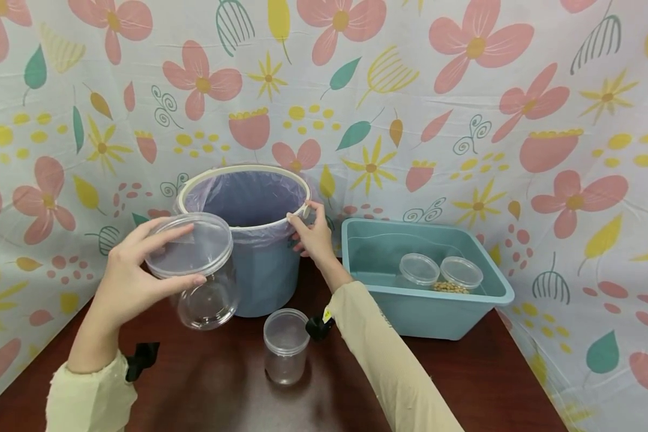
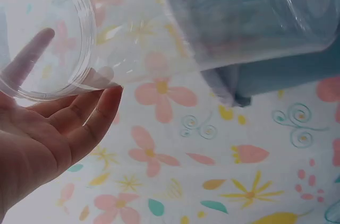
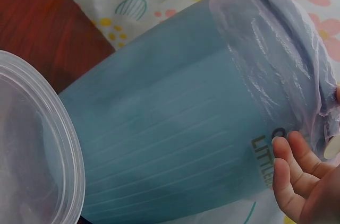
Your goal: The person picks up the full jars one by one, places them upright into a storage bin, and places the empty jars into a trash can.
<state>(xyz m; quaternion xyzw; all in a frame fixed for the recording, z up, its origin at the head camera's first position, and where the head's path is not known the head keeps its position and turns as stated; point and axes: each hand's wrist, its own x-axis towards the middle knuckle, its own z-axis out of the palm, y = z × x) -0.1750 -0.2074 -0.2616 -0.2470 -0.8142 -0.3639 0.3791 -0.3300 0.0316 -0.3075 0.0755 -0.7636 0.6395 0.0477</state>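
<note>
My left hand (image 1: pixel 135 273) grips a large clear plastic jar (image 1: pixel 207 303) near its lidded top, thumb in front and fingers around the far side. The jar is held off the table, before a blue trash bin (image 1: pixel 270 273). At the bin's right side, my right hand (image 1: pixel 315 237) pinches the cream rim ring (image 1: pixel 243 168), which sits over a thin translucent bag (image 1: pixel 210 189) lining the bin. In the right wrist view, several fingers (image 3: pixel 297 173) of that hand lie against the bin's lettered side. A smaller clear lidded jar (image 1: pixel 286 354) stands upright on the table between my arms.
A blue-green rectangular tub (image 1: pixel 426 312) stands on the right. Inside are two clear lidded containers (image 1: pixel 419 269), with tan beans or nuts (image 1: pixel 450 288) visible beside or within one. The dark red-brown table (image 1: pixel 210 384) meets a floral cloth (image 1: pixel 389 120) behind and at both sides.
</note>
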